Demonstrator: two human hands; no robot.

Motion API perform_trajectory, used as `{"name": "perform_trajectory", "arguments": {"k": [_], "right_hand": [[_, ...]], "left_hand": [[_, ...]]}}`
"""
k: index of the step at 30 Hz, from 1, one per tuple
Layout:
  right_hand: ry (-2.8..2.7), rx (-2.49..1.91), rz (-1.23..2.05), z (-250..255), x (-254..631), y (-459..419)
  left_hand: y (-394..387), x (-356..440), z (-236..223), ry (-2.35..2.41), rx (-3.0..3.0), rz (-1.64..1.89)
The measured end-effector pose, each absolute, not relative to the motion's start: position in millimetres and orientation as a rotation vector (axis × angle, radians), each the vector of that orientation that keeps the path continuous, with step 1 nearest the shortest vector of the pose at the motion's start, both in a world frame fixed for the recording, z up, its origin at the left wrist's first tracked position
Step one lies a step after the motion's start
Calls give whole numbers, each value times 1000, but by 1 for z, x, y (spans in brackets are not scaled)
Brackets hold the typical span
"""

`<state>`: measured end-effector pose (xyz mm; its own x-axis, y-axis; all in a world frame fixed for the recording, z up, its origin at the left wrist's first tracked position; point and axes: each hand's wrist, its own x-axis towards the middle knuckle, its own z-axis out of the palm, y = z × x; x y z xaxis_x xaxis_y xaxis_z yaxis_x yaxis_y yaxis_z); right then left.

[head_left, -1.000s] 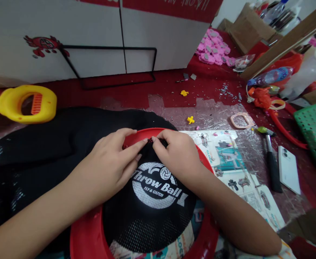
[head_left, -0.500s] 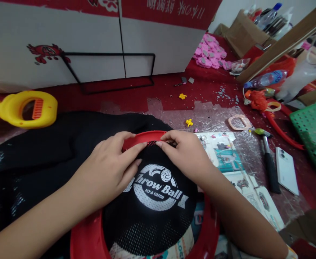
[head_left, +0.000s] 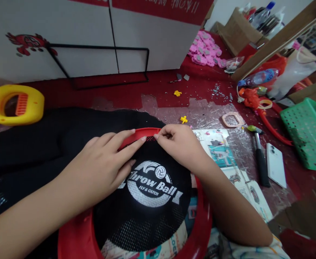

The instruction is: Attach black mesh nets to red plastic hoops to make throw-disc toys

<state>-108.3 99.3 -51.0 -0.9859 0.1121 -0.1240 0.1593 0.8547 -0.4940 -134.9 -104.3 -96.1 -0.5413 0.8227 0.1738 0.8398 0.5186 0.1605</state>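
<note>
1. Clock directions are read from the middle of the red ring [head_left: 78, 235], with 12 on the far side from the person.
2. Black cloth [head_left: 36, 140] spreads from 9 to 12 o'clock, passing under the left forearm; a yellow handle [head_left: 36, 108] lies by its far edge at 10.
3. A large white-and-red box [head_left: 85, 25] stands beyond, at 11 to 12, with a black wire frame [head_left: 93, 46] in front of it.
4. Toward 1 o'clock lie two small yellow pieces [head_left: 184, 119] and, farther out, a heap of pink pieces [head_left: 205, 50].
5. A pale pink frame [head_left: 239, 119] lies between 1 and 2; between 2 and 3 are a hammer [head_left: 262, 165], a white phone [head_left: 276, 165] just beside it, and a green basket [head_left: 306, 133] farther off.
6. Printed sheets [head_left: 236, 180] show under the ring and out toward 3.
7. The left hand [head_left: 106, 158] covers the ring's 10-to-11 side, and the right forearm crosses its 2-to-3 side.
8. The black mesh [head_left: 144, 230], printed "Throw Ball", lies inside the ring, its far edge near 12, at the fingertips.
9. The right hand's [head_left: 179, 145] grip is pinched together on that edge.
10. The left hand's visible fingertips are apart, one at the mesh edge; whether its grip clamps anything, I cannot tell.
</note>
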Motion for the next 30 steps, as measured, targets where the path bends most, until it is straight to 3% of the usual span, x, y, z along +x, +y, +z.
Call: {"name": "perform_trajectory", "arguments": {"k": [9,20,30], "right_hand": [[2950,207,-744,-53,-109,101],[2947,217,-694,-52,-108,102],[2988,259,-582,-51,-108,99]], "left_hand": [[-85,-131,-78,-2716,-1388,-11],[-76,-136,-88,-2664,-1474,-318],[-75,-137,-91,-2688,-1407,-280]]}}
